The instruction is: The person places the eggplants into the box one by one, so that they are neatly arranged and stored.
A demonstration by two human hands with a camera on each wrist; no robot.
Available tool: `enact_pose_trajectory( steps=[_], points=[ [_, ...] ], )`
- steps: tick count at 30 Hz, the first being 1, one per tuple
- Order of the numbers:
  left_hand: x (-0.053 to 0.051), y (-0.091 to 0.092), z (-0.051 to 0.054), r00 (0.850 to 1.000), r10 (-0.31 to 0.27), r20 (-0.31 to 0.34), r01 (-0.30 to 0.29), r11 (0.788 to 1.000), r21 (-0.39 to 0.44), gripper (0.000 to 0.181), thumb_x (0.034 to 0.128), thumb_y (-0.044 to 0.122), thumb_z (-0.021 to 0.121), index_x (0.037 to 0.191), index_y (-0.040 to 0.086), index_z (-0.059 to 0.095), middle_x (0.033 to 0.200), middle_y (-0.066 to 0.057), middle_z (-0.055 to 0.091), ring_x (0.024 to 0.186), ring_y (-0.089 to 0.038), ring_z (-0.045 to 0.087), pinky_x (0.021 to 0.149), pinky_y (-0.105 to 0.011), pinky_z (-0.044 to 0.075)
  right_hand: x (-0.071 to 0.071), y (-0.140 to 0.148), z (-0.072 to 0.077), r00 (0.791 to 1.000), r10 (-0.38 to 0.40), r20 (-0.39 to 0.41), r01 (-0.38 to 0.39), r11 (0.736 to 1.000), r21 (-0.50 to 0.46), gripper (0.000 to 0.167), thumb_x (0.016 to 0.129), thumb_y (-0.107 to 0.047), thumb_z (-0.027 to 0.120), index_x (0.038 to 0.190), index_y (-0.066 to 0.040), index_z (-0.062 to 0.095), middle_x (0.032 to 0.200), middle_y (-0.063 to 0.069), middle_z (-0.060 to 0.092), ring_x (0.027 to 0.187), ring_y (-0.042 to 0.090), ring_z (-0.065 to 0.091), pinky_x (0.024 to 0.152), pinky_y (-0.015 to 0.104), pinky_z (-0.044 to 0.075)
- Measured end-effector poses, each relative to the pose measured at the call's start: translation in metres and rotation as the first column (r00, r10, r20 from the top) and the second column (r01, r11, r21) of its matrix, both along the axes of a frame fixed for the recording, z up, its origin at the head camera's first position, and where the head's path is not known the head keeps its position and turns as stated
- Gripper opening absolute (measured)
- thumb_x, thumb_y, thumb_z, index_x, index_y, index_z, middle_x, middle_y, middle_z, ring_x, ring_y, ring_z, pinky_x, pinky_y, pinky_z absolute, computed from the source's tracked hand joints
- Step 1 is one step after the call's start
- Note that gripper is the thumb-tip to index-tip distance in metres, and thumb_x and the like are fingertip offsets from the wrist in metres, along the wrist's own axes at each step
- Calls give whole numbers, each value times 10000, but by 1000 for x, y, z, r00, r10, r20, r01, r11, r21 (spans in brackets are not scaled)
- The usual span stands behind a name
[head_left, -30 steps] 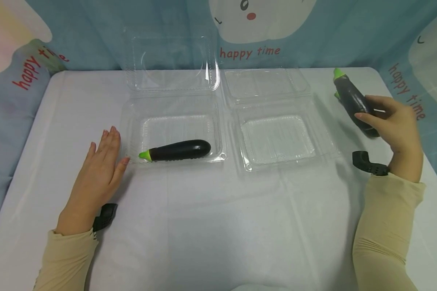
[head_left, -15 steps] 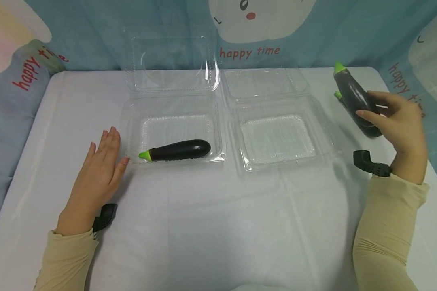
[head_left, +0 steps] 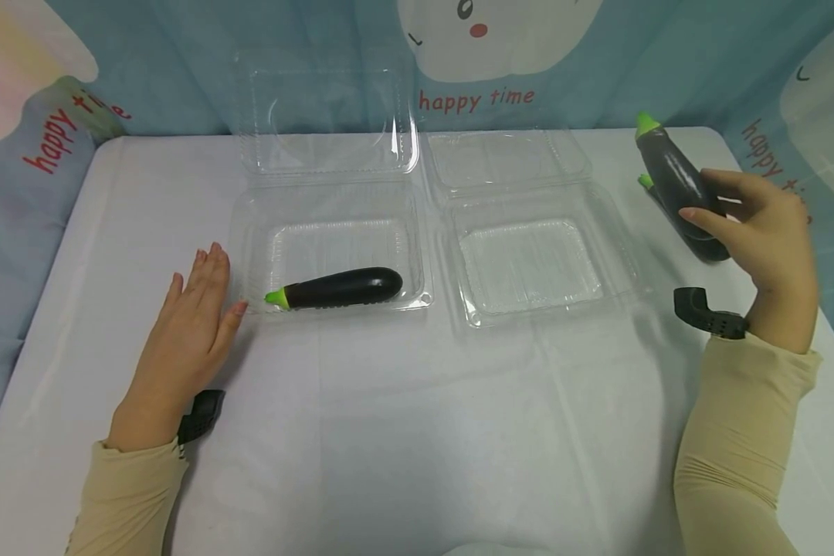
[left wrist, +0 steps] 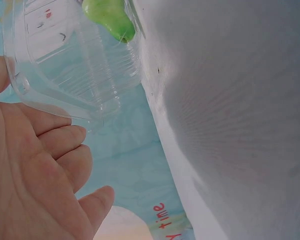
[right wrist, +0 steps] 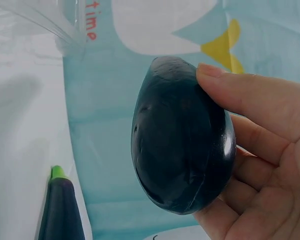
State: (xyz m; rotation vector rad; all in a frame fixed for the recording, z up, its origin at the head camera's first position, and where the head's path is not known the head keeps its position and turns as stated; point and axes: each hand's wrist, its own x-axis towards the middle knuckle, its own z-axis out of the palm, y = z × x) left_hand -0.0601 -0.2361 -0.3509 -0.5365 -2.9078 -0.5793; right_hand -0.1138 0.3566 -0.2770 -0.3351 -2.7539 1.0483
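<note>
My right hand (head_left: 771, 228) grips a dark eggplant (head_left: 676, 174) with a green stem, its thumb on one side and fingers on the other. Below the held one, another eggplant (head_left: 710, 249) lies on the table; in the right wrist view this lying eggplant (right wrist: 62, 210) shows at lower left. My left hand (head_left: 181, 340) is flat with straight fingers beside the left clear container (head_left: 250, 232); its thumb is at the container's front left corner. A third eggplant (head_left: 344, 287) lies across the front of that container, its green stem (left wrist: 110, 17) near the left hand.
A second clear container (head_left: 528, 262) stands open to the right of the first. Both lids, the left lid (head_left: 330, 116) and the right lid (head_left: 507, 158), are folded back. A blue printed curtain (head_left: 320, 31) borders the white table (head_left: 417, 425) at the back and sides.
The right hand has moved slightly up and to the right with its eggplant, which now stands more apart from the lying one. The left hand has stayed in place.
</note>
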Motion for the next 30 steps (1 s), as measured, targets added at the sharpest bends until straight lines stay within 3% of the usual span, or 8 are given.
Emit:
enact_pose_trajectory(
  steps=[16, 24, 30],
  points=[
    [2, 0, 0, 1000, -2, -19, 2, 1000, 6, 616, 1033, 328, 346, 1468, -70, 166, 1528, -211, 156, 1425, -288, 111, 1133, -509, 58, 0, -10, 2, 999, 34, -34, -34, 999, -2, 551, 847, -154, 712, 1364, -159, 522, 1273, -73, 537, 1134, 40, 515, 954, 171, 398],
    [2, 1, 1, 1000, 4, -15, -4, 1000, -4, 615, 1031, 318, 352, 1468, -70, 162, 1529, -209, 151, 1426, -284, 104, 1135, -501, 53, 1, -15, 4, 995, 76, -60, -77, 997, -12, 536, 839, -125, 717, 1345, -138, 542, 1230, -85, 554, 1097, 6, 541, 829, 82, 414],
    [2, 1, 1, 1000, 1, -19, -1, 1000, 0, 617, 1034, 329, 339, 1468, -72, 160, 1532, -205, 144, 1427, -282, 103, 1135, -500, 55, 1, -19, 5, 985, 120, -125, -121, 993, -7, 519, 828, -72, 720, 1322, -108, 562, 1214, -76, 575, 1050, -22, 533, 898, 120, 416]
  ],
)
